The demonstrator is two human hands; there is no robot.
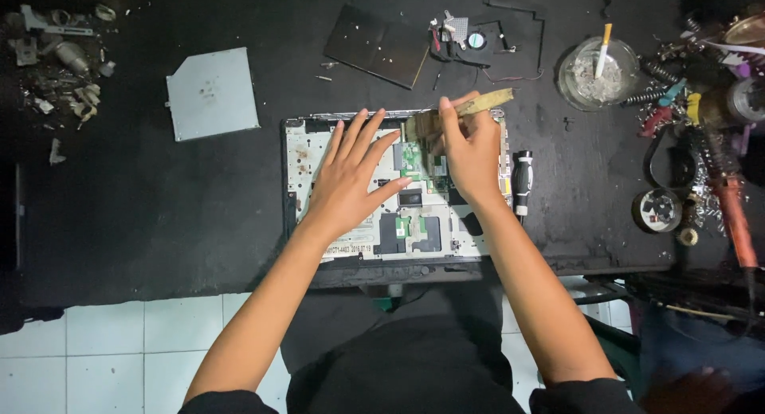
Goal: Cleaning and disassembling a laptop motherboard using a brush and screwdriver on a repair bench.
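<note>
A flat grey metal plate (pixel 212 93) lies on the black table (pixel 143 207), well left of the opened laptop chassis (pixel 396 187) at its front edge. The left hand (pixel 348 179) rests flat on the chassis, fingers spread. The right hand (pixel 472 151) grips a wooden-handled brush (pixel 466 109) (bristles blurred) over the green board; a black screwdriver (pixel 521 182) lies just beside.
</note>
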